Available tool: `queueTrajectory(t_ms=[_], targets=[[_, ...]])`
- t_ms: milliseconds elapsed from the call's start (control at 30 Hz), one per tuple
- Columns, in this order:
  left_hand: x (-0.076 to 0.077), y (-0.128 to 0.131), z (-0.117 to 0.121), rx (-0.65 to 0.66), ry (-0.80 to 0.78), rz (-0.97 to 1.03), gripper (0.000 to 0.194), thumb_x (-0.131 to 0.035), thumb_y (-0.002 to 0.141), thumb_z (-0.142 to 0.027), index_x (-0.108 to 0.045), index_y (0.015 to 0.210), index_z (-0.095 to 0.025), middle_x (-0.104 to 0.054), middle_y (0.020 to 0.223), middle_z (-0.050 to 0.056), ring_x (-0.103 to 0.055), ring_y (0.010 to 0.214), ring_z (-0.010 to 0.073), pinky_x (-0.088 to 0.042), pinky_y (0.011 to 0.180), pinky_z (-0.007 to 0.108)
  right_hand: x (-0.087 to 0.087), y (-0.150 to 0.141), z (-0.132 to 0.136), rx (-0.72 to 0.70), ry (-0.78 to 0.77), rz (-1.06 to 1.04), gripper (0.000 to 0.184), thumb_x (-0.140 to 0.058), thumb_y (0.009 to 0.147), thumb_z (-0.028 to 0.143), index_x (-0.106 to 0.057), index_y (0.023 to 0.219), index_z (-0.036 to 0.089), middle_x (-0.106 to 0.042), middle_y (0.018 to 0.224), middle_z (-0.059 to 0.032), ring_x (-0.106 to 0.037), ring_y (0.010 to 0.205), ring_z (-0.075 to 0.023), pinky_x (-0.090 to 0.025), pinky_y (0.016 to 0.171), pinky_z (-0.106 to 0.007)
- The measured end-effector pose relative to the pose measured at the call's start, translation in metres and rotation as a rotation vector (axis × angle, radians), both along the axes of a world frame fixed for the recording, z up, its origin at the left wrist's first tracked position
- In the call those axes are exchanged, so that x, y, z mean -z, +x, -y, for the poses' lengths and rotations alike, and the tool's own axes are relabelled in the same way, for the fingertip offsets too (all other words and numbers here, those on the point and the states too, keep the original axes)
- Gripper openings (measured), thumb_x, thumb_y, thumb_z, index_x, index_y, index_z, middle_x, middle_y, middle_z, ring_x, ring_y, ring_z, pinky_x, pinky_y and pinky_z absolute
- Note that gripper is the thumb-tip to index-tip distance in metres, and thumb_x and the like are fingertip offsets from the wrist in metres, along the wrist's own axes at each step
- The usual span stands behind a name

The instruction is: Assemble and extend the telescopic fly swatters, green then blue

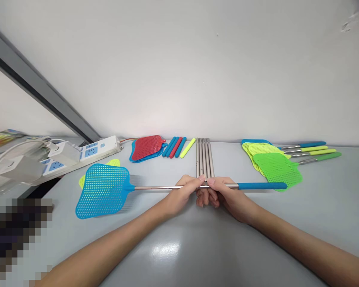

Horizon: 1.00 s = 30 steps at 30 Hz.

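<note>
A fly swatter with a blue mesh head, a thin metal rod and a blue grip lies level across my view, the head to the left. My left hand is closed around the middle of the rod. Close beside it, my right hand is closed on the rod nearer the grip, and the two thumbs almost meet. Several metal rods lie side by side just beyond my hands. Under the blue head, part of a yellow mesh head shows.
At the back stand a red mesh head on blue ones and several coloured grips. To the right lie several swatters with grips, a green one in front. A power strip with plugged-in chargers is at left. A wall rises behind.
</note>
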State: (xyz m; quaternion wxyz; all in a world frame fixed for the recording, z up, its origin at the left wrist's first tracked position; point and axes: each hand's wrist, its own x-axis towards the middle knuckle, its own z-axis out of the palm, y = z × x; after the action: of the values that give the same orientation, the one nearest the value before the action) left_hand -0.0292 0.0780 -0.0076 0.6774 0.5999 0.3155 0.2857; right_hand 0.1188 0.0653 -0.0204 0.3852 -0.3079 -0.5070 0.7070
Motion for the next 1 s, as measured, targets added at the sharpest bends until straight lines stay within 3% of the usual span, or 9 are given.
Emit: queueTrajectory(t_ms=[567,1000], targets=[[0.0011,-0.0006,-0.0006,-0.002,-0.017,0.041,0.053,-0.029,0.088,-0.036,-0.058,0.051,-0.010,-0.057,0.056,0.007,-0.045,0.051,0.0115,-0.039,0.060,0.026,0.0001,0.0002,-0.0002,-0.003,0.015,-0.024,0.039,-0.038,0.084,0.029,-0.042,0.047,0.016,-0.049,0.051,-0.0010,-0.052,0.058,-0.0139,-0.032,0.054,-0.026],[0.0020,-0.0008,-0.0007,-0.001,-0.002,0.013,0.052,-0.030,0.088,-0.036,-0.057,0.051,-0.011,-0.060,0.058,0.007,-0.050,0.054,0.0129,-0.038,0.057,0.025,0.0003,-0.0002,-0.0006,-0.001,0.022,-0.018,0.039,-0.039,0.084,0.030,-0.042,0.048,0.016,-0.048,0.050,-0.0002,-0.048,0.054,-0.0123,-0.032,0.055,-0.026]])
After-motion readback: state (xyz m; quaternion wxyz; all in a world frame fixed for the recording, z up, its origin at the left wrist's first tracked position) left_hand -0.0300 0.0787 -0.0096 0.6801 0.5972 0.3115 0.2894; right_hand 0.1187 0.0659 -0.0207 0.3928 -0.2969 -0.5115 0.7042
